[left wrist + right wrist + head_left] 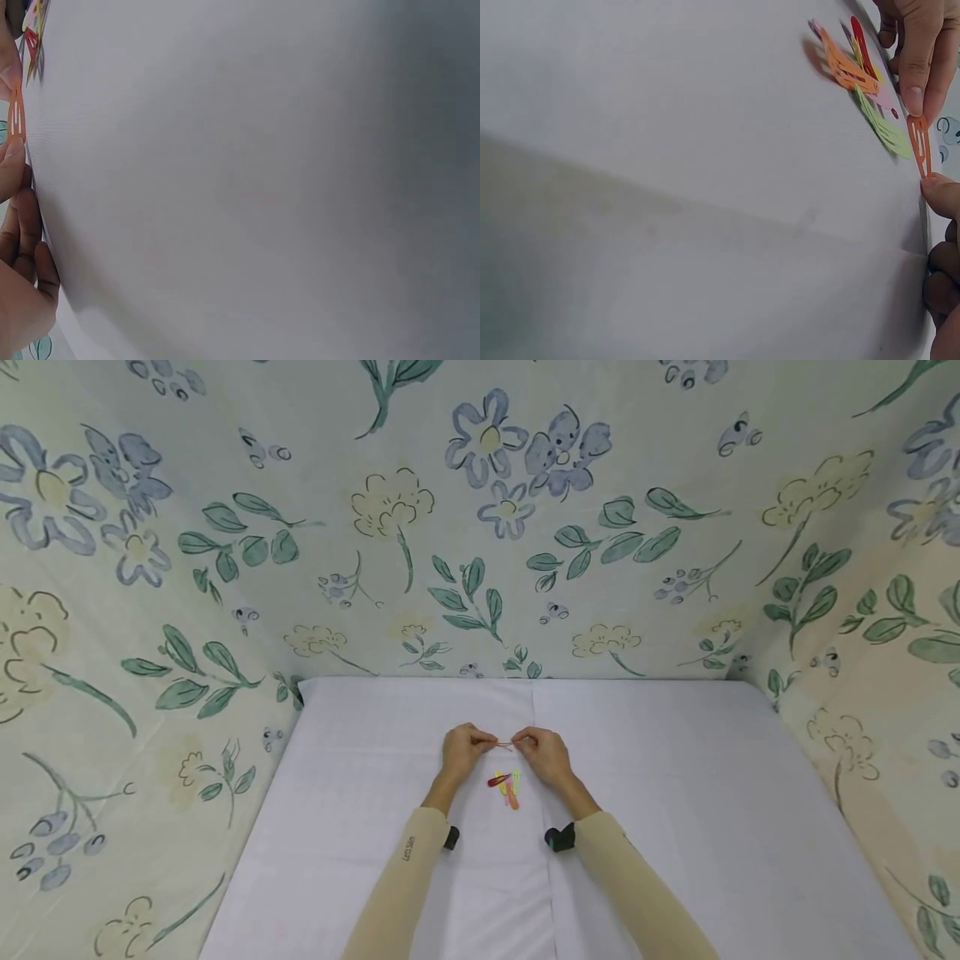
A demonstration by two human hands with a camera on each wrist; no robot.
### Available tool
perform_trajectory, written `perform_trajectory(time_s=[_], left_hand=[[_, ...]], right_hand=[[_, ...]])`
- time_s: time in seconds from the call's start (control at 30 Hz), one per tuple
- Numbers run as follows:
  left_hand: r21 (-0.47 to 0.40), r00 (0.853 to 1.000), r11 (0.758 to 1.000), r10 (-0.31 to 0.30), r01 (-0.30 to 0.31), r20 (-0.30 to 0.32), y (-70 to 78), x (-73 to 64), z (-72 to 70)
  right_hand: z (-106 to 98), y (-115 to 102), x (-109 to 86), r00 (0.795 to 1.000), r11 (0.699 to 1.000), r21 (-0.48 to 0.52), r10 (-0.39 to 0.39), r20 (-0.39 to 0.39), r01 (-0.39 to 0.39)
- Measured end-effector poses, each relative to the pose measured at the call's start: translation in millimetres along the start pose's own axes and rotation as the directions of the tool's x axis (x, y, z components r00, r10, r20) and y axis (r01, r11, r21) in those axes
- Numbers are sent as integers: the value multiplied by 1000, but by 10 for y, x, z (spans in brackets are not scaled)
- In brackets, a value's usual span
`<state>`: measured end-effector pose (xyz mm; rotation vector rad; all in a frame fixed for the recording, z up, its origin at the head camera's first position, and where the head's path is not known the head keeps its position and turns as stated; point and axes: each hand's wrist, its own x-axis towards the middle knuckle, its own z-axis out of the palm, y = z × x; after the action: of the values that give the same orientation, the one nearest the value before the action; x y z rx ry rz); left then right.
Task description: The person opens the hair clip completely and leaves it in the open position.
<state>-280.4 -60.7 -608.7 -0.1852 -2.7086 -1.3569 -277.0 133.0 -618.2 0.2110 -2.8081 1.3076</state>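
An orange snap hair clip (917, 140) is stretched between both hands over the white cloth. My left hand (462, 752) pinches one end of it with thumb and finger, while my right hand (548, 756) pinches the other. In both wrist views the clip's slotted frame shows between the fingertips. Just nearer to me lies a small pile of hair clips: a red one (861, 43), another orange one (845, 69), a light green one (881, 125) and bits of yellow and pink partly hidden under them.
White cloth (675, 793) covers the table. Flower-patterned fabric (480, 593) hangs behind it and on both sides. A dark wrist camera (560, 838) sits on my right wrist, and another (451, 837) on my left.
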Motion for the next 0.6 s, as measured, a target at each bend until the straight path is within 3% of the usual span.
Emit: perform_trajectory(time_s=[0.3,0.47,0.6], left_hand=[[-32,1000,999,5,-6,-20,-60,-26,-48],[-81,998,995,-53,54,23,-50,-72,-180],[-52,998,997,-51,53,36,-65,-136,-289]], right_hand=[[-9,10,-22,1000,1000,26,-17,-25,17],[-55,60,-96,998,998,59,-23,-59,27],[-85,131,-155,997,997,61,-32,-68,36]])
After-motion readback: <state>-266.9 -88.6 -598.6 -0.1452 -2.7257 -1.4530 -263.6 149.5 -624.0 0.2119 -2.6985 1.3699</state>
